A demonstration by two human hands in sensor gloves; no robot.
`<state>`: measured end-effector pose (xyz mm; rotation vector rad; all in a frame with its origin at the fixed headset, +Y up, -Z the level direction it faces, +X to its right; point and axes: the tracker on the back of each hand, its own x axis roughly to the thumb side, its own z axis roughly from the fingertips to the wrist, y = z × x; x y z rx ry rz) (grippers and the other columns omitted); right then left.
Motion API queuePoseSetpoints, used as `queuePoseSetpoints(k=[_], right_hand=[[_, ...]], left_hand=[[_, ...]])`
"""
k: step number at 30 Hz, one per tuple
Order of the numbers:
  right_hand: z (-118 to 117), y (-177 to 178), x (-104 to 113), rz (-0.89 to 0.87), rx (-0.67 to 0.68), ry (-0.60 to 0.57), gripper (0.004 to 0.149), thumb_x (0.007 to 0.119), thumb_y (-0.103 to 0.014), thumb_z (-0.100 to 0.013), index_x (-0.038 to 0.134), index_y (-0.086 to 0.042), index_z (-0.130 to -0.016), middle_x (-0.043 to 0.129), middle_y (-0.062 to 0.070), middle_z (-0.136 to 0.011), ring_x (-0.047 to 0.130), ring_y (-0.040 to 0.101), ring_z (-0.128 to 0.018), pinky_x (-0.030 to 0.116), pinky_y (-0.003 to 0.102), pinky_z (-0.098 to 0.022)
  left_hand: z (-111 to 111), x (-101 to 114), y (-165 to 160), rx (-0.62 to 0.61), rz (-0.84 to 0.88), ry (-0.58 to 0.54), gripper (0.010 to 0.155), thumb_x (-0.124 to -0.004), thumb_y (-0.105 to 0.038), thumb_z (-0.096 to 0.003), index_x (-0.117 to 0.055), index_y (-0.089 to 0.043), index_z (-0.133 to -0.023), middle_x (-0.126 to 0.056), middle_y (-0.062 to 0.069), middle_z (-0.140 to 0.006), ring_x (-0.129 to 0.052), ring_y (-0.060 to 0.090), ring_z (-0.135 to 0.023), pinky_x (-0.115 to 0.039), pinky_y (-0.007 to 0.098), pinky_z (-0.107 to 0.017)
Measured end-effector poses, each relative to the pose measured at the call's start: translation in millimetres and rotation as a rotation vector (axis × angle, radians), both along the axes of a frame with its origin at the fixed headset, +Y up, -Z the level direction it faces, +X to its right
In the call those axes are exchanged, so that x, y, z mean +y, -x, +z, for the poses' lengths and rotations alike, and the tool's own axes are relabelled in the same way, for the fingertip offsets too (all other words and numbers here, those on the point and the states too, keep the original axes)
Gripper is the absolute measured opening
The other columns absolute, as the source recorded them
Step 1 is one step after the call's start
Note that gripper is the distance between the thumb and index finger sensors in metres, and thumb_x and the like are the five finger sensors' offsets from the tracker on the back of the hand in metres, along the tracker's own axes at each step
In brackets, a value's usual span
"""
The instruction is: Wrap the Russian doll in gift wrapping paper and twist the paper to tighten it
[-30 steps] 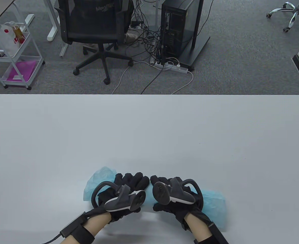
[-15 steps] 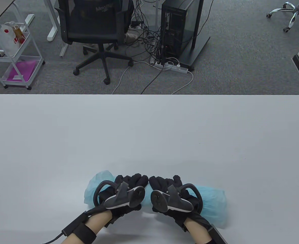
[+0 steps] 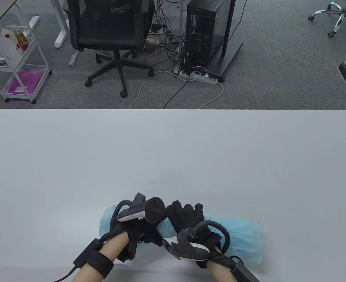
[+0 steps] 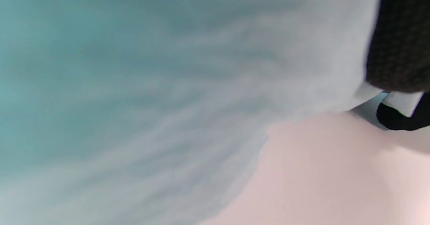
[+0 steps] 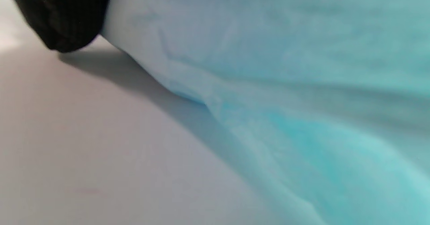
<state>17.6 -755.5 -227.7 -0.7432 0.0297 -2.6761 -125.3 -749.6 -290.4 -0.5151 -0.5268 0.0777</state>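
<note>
Table view shows a long blue bundle of gift wrapping paper (image 3: 240, 235) lying on its side on the white table (image 3: 173, 152), close to the near edge. The Russian doll is hidden inside, so I cannot see it, but the fat middle of the bundle is likely where it sits. The left hand (image 3: 137, 227) grips the bundle left of its middle, and the right hand (image 3: 190, 223) has its fingers curled over the top, right of the middle. Loose paper sticks out past both hands. Both wrist views show only blurry blue paper right up close. To do this step well, I think each hand should hold tight beside the doll and turn opposite ways, slowly, so the thin paper squeezes snug and does not rip.
</note>
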Motion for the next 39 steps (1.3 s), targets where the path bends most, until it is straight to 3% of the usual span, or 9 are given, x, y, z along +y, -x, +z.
queuePoseSetpoints(k=[3, 7, 10, 15, 20, 26, 30, 35, 39], right_hand=[[-2.8, 0.6, 2.1, -0.024, -0.007, 0.012, 0.115, 0.090, -0.063, -0.031, 0.020, -0.012, -0.107, 0.053, 0.007, -0.113, 0.079, 0.026, -0.099, 0.065, 0.060, -0.076], [-3.9, -0.2, 23.3, 0.012, -0.020, -0.061, 0.114, 0.089, -0.065, -0.029, 0.025, -0.013, -0.107, 0.057, 0.008, -0.111, 0.083, 0.025, -0.096, 0.067, 0.058, -0.075], [-8.3, -9.1, 63.7, -0.025, -0.053, -0.125, 0.114, 0.090, -0.065, -0.027, 0.028, -0.014, -0.108, 0.060, 0.007, -0.110, 0.084, 0.025, -0.097, 0.068, 0.057, -0.075], [-10.1, -29.6, 139.6, -0.173, -0.148, -0.168, 0.112, 0.092, -0.064, -0.025, 0.031, -0.018, -0.108, 0.062, 0.006, -0.110, 0.087, 0.025, -0.093, 0.071, 0.057, -0.072], [-5.5, -37.8, 169.7, -0.212, -0.141, -0.132, 0.111, 0.093, -0.063, -0.021, 0.036, -0.023, -0.108, 0.067, 0.005, -0.108, 0.091, 0.025, -0.089, 0.075, 0.056, -0.068], [-8.3, -36.6, 162.9, -0.290, -0.059, 0.017, 0.109, 0.092, -0.065, -0.021, 0.038, -0.026, -0.107, 0.070, 0.005, -0.107, 0.093, 0.025, -0.087, 0.079, 0.056, -0.064], [-10.2, -31.3, 152.9, -0.289, -0.014, 0.063, 0.109, 0.092, -0.065, -0.021, 0.037, -0.027, -0.107, 0.070, 0.004, -0.107, 0.093, 0.025, -0.087, 0.079, 0.055, -0.064], [-13.7, -31.9, 142.7, -0.315, 0.013, 0.064, 0.109, 0.093, -0.063, -0.021, 0.037, -0.027, -0.107, 0.069, 0.004, -0.108, 0.092, 0.025, -0.088, 0.077, 0.056, -0.066], [-10.8, -32.8, 135.8, -0.303, 0.028, -0.011, 0.110, 0.094, -0.061, -0.020, 0.036, -0.027, -0.107, 0.067, 0.003, -0.109, 0.090, 0.026, -0.090, 0.075, 0.057, -0.067]], left_hand=[[6.8, 1.9, -0.1, 0.005, -0.027, -0.084, 0.100, -0.086, -0.067, -0.0188, -0.039, -0.040, -0.103, -0.061, -0.011, -0.109, -0.084, 0.018, -0.095, -0.064, 0.045, -0.078], [26.0, 37.3, 7.0, -0.035, -0.178, -0.442, 0.107, -0.077, -0.074, -0.0183, -0.023, -0.042, -0.105, -0.040, -0.012, -0.117, -0.063, 0.018, -0.112, -0.052, 0.049, -0.084], [44.3, 85.8, 22.3, 0.012, -0.078, -0.675, 0.104, -0.076, -0.073, -0.0200, -0.022, -0.045, -0.104, -0.033, -0.014, -0.119, -0.053, 0.018, -0.117, -0.046, 0.050, -0.086], [75.3, 143.2, 45.2, 0.088, 0.139, -0.839, 0.102, -0.078, -0.071, -0.0218, -0.023, -0.046, -0.105, -0.028, -0.013, -0.120, -0.045, 0.021, -0.119, -0.042, 0.052, -0.086], [93.7, 139.2, 46.9, 0.100, 0.098, -1.034, 0.111, -0.078, -0.073, -0.0188, -0.013, -0.044, -0.104, -0.014, -0.012, -0.120, -0.033, 0.024, -0.120, -0.036, 0.054, -0.087], [69.2, 108.2, 41.9, 0.151, -0.077, -1.065, 0.121, -0.083, -0.071, -0.0173, 0.003, -0.044, -0.097, 0.005, -0.011, -0.114, -0.016, 0.024, -0.120, -0.026, 0.058, -0.087], [55.6, 108.1, 39.3, 0.193, -0.010, -0.993, 0.114, -0.087, -0.065, -0.0226, -0.004, -0.050, -0.098, -0.015, -0.022, -0.117, -0.017, 0.013, -0.123, -0.018, 0.058, -0.088], [46.4, 112.0, 31.8, 0.154, -0.005, -0.988, 0.088, -0.090, -0.054, -0.0259, -0.041, -0.047, -0.098, -0.073, -0.022, -0.092, -0.088, 0.004, -0.098, -0.053, 0.055, -0.085], [30.8, 116.9, 31.2, 0.138, 0.048, -0.727, 0.071, -0.092, -0.043, -0.0285, -0.061, -0.043, -0.092, -0.088, -0.016, -0.078, -0.108, 0.001, -0.056, -0.076, 0.041, -0.073]])
